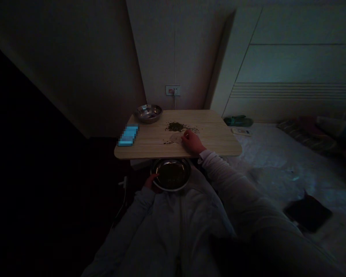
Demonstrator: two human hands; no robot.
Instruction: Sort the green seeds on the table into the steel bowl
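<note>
My left hand grips the left rim of a metal bowl, thumb over the edge, just below the table's front edge. Dark small grains fill the bottom of that bowl. On the light wooden table, my right hand rests with fingers curled in; whatever they pinch is too small and dark to make out. Just beyond it lies a pile of small greenish grains, like mung beans, with loose ones scattered to the right. A few more dark grains lie to the left of my right hand.
A second metal bowl stands at the table's back left corner, with a lit phone in front of it. To the right is a bed holding a green bottle, a pale remote and a dark flat object. A wall socket is behind.
</note>
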